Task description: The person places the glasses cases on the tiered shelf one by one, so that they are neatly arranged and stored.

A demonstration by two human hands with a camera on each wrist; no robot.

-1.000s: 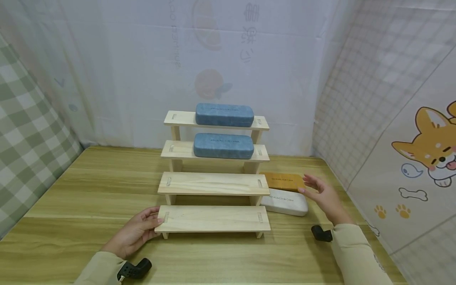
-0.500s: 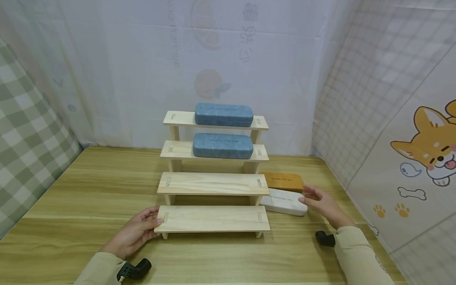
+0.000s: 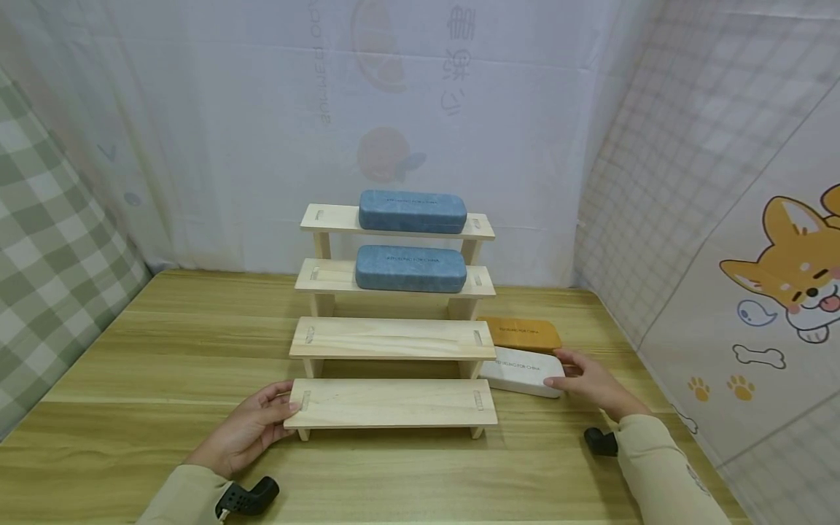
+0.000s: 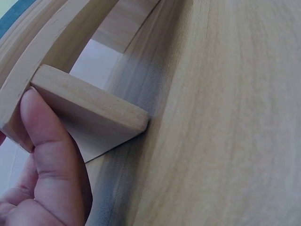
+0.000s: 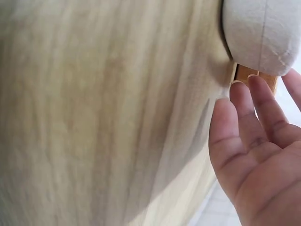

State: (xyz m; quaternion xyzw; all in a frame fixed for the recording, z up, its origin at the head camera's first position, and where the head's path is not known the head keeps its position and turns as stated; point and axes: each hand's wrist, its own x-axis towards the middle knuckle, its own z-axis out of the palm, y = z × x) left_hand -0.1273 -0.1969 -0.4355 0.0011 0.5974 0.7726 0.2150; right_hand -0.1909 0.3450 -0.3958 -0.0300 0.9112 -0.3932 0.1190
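A stepped wooden display rack (image 3: 394, 339) stands on the table, one blue glasses case (image 3: 412, 211) on its top shelf and another blue glasses case (image 3: 410, 268) on the shelf below. My left hand (image 3: 252, 426) grips the left end of the lowest shelf (image 3: 394, 403); in the left wrist view a finger (image 4: 47, 127) presses beside its wooden leg (image 4: 89, 99). My right hand (image 3: 593, 383) holds the right end of a white glasses case (image 3: 518, 370) between thumb and forefinger. The other right fingers (image 5: 225, 122) extend below the case's end. Behind it lies a mustard-yellow glasses case (image 3: 525, 334).
The wood-grain table (image 3: 164, 364) extends on both sides of the rack. A pale printed cloth (image 3: 230, 146) hangs behind, a green checked cloth (image 3: 59, 211) at left, and a wall with a cartoon dog (image 3: 794, 270) at right.
My right hand has moved from the yellow case toward the person, to the white case's right end, its thumb now over that case. The left hand and the rack have stayed put.
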